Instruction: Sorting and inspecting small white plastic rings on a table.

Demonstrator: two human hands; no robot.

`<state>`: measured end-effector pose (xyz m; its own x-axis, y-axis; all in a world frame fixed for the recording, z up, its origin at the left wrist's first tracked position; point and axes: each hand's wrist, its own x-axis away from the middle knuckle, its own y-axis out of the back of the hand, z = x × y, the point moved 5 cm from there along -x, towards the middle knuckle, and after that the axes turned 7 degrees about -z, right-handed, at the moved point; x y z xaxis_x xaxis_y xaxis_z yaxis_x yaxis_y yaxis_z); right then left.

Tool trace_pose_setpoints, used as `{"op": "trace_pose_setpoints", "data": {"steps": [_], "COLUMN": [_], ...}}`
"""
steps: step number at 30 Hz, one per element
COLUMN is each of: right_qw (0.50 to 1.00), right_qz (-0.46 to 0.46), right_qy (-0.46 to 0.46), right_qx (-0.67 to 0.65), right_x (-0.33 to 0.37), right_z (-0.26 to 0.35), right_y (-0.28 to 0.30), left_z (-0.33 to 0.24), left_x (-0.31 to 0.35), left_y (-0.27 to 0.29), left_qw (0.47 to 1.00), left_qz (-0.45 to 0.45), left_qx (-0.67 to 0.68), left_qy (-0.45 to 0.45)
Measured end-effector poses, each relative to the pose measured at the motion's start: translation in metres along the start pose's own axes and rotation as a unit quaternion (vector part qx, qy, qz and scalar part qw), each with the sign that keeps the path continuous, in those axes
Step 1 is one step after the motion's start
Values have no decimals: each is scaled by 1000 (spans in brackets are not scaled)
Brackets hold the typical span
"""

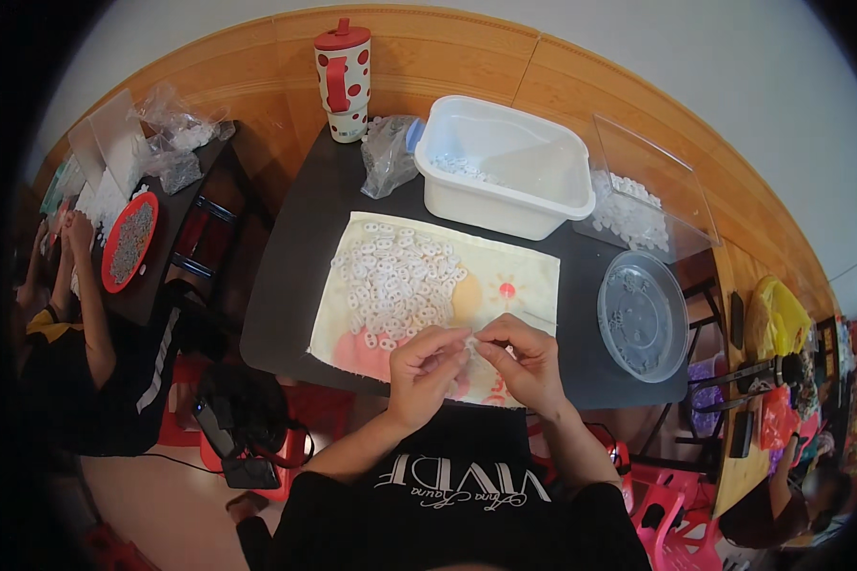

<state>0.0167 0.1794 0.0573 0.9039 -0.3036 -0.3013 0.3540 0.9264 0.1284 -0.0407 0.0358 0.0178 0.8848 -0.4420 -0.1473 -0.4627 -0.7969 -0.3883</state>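
White small piece (471, 344), mostly hidden, sits between the fingertips of left hand (425, 376) and right hand (526, 369); both pinches are closed on it, presumably so each steadies it for the other. Position: over the near part of a pale cloth (535, 284), close to the torso. Two-holed white pieces (400, 281) lie heaped on its left half, the fabric probably limiting sliding on the dark table (290, 257). Far: white tub (490, 211), loose bits inside. Right: round clear tray (674, 314) of small parts, apparently within right-hand reach.
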Motion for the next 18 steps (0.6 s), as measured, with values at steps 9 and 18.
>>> {"op": "trace_pose_setpoints", "data": {"steps": [9, 18], "right_qw": [999, 980], "right_qz": [9, 61], "right_qy": [-21, 108], "right_qx": [26, 156], "right_x": [9, 3], "right_z": [-12, -15], "right_y": [-2, -6], "left_z": [9, -3], "left_x": [2, -9], "left_y": [3, 9], "left_qw": [1000, 943], "left_qz": [-9, 48], "left_qx": [18, -292], "left_qy": [12, -150]}}
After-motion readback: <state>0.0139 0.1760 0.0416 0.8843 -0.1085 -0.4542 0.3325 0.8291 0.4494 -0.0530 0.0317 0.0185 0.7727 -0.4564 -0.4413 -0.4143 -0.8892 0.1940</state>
